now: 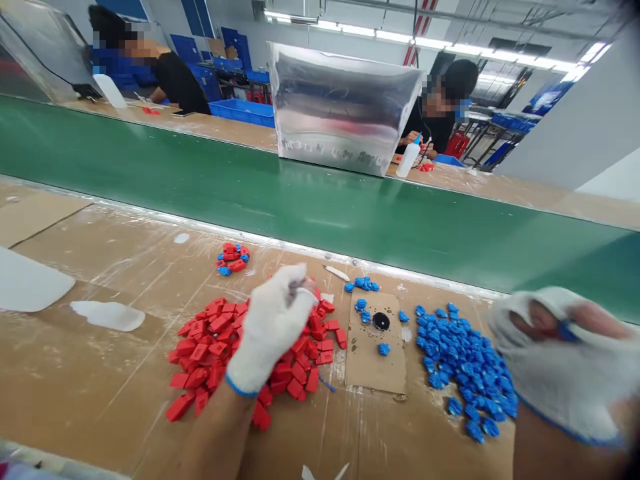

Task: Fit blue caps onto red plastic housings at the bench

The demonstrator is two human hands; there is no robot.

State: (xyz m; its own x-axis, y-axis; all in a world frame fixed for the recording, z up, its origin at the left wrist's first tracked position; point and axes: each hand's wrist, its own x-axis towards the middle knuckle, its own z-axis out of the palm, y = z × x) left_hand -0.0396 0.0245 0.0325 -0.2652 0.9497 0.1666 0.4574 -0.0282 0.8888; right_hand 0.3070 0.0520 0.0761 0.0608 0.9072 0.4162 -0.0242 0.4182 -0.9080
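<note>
The right hand (pixel 560 360), far right, pinches a blurred blue piece (pixel 567 331), best held lightly beside the blue pile (pixel 463 360); whether the left hand (pixel 273 323), over the centre-left red pile (pixel 210 340), grips anything, I cannot tell.

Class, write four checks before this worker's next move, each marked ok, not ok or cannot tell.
1. White-gloved left hand at the heap of red plastic blocks: ok, over it.
2. Colours apart: not ok; one small pile mixes red and blue pieces.
3. Round black disc untouched: ok, on the brown cardboard sheet.
4. Grip of the white-gloved right hand: cannot tell, blurred beside the heap of blue plastic pieces.
</note>
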